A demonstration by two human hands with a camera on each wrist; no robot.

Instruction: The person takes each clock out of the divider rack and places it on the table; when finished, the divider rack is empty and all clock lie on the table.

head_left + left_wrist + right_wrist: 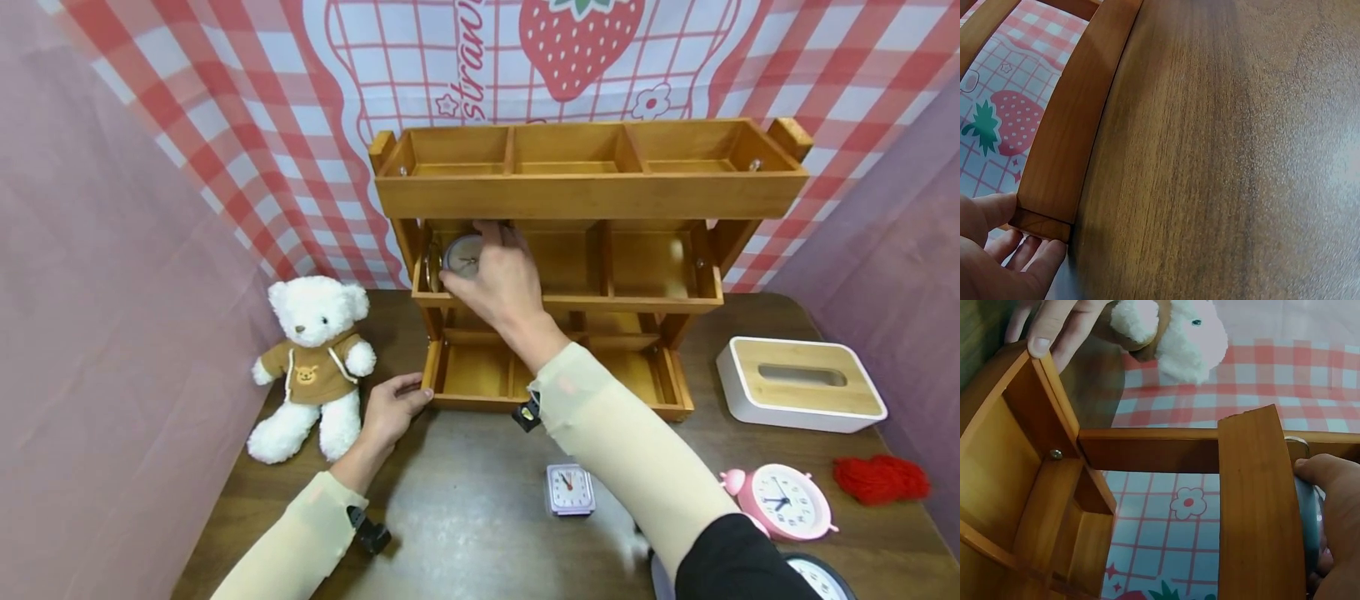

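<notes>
A three-tier wooden shelf (pixel 592 198) stands on the table, each tier split into compartments. My right hand (pixel 508 279) reaches into the left compartment of the middle tier and grips a round clock (pixel 463 257) with a pale dial. In the right wrist view the clock's blue-grey side (pixel 1307 515) shows beside the tier's front board. A gold-rimmed round object (pixel 433 265) stands on edge to its left. My left hand (pixel 390 412) pinches the front left corner of the bottom tier, thumb and fingers on either side of the wood (pixel 1041 224).
Left of the shelf sits a white teddy bear (pixel 318 367) in a brown hoodie. A small square clock (pixel 570 489) lies in front. To the right are a tissue box (pixel 806 408), a pink alarm clock (pixel 783 502), red yarn (pixel 881 481) and a dark-rimmed clock (pixel 821 579) partly behind my sleeve.
</notes>
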